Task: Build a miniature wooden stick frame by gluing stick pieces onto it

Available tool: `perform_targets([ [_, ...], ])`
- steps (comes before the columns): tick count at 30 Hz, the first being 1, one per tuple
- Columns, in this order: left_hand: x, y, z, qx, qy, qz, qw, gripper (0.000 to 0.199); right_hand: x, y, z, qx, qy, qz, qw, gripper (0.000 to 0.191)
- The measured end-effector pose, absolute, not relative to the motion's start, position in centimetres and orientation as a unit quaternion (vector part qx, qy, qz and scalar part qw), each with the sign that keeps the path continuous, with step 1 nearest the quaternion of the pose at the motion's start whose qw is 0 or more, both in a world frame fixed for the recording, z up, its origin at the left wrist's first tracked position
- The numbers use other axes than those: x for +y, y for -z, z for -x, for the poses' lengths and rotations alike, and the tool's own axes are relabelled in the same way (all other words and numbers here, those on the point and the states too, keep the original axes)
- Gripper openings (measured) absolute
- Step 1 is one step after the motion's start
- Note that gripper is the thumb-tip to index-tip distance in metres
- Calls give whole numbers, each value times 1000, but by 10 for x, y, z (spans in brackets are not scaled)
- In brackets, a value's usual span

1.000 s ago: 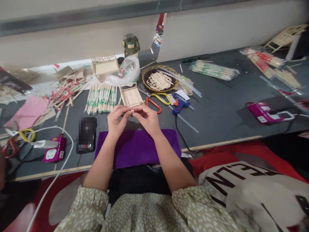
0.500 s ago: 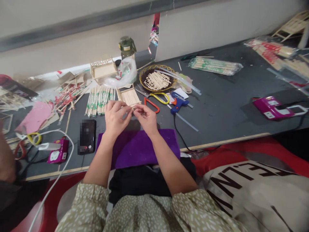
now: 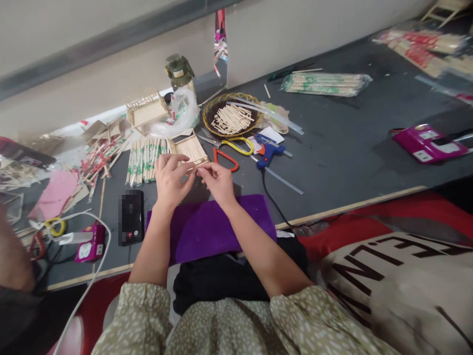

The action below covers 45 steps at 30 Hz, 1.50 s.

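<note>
My left hand [image 3: 172,181] and my right hand [image 3: 218,183] meet at the near edge of a small wooden stick frame [image 3: 189,148]. Both have thumb and fingers pinched together there; whatever lies between the fingertips is too small to make out. Left of the frame lies a row of green-and-white wrapped sticks [image 3: 140,160]. Right of it are scissors with red and yellow handles [image 3: 226,160]. Beyond sits a round basket [image 3: 258,101] of short cut sticks. A blue glue gun [image 3: 269,155] rests to the right. A purple cloth [image 3: 207,229] lies below my hands.
A phone [image 3: 132,217] lies at the left, near a purple box [image 3: 91,242] and a white cable. Behind stand a green bottle [image 3: 179,71] and a larger stick model [image 3: 148,111]. Another person's arm [image 3: 15,251] is at the far left.
The view has shifted and tilted slightly. My hands stay together at the frame's near edge, and more of the frame shows above the fingers.
</note>
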<state>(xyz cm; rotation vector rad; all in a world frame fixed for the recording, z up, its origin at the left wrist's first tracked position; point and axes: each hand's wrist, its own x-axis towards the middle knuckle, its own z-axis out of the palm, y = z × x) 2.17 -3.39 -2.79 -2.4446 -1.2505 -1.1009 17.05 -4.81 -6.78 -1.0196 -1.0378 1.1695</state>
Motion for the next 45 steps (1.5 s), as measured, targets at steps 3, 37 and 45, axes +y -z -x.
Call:
perform_targets([
  [3, -33, 33, -21, -418, 374, 825, 72, 11, -46, 68, -168, -399, -553, 447, 579, 14],
  [37, -28, 21, -11, -402, 300, 865, 8, 9, -42, 68, -169, -328, -675, 407, 521, 27],
  [45, -23, 28, -16, -413, 327, 849, 41, 6, -43, 67, -169, -313, -681, 397, 530, 27],
])
